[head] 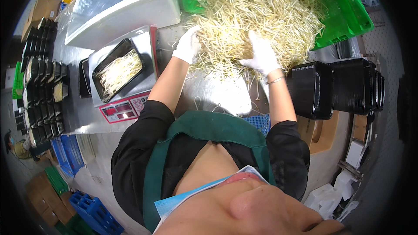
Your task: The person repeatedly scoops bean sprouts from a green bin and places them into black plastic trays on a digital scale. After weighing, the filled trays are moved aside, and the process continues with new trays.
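Note:
A large heap of bean sprouts (261, 3) spills from a green plastic crate (347, 19) onto the metal table. My left hand (188, 45), in a white glove, touches the heap's left edge, its fingertips partly hidden. My right hand (263, 54), gloved too and with a bracelet at the wrist, rests on the sprouts, thumb spread from the fingers. Whether either hand grips any sprouts is not plain. To the left, a black plastic tray (98, 67) holding a portion of sprouts (120, 71) sits tilted on a digital scale (147, 50).
A white foam box (130, 16) covered with clear film stands behind the scale. Stacked filled trays (40, 81) line the table's left end. Nested black trays (307, 88) lie at the right. Blue crates (67, 155) stand on the floor; a person (21, 148) is at far left.

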`<action>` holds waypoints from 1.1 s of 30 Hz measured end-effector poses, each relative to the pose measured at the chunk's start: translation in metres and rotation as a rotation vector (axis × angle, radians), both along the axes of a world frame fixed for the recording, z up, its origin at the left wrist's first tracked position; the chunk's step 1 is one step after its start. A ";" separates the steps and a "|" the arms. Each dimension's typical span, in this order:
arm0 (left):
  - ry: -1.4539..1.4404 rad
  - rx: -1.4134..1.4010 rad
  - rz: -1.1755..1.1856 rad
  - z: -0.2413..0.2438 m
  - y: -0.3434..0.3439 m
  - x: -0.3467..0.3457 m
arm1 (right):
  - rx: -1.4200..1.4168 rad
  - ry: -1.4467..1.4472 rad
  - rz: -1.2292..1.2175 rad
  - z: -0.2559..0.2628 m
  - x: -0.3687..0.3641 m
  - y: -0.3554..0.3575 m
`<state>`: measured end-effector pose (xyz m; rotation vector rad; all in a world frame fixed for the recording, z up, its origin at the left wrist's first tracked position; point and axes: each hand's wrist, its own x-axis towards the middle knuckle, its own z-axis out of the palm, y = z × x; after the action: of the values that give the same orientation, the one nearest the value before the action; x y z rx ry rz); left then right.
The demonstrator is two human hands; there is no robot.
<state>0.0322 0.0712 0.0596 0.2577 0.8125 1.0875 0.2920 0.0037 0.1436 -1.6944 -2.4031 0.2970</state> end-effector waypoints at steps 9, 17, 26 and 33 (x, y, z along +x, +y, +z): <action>0.490 0.314 -0.084 0.013 -0.133 -0.012 | 0.234 -0.437 0.055 -0.024 -0.136 0.049; 0.645 0.379 -0.802 0.025 -0.209 -0.075 | -0.029 -0.660 -0.336 -0.001 -0.140 0.157; 0.339 0.710 -1.063 -0.020 -0.187 -0.025 | -0.030 0.070 -0.274 -0.006 -0.109 0.114; 0.819 0.873 -0.767 0.009 -0.185 -0.032 | 0.146 0.605 0.255 0.125 -0.059 0.041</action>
<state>0.0001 -0.1137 0.0683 1.6870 0.7754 0.5024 0.2328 0.0451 0.2689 -1.0355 -2.1051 0.5619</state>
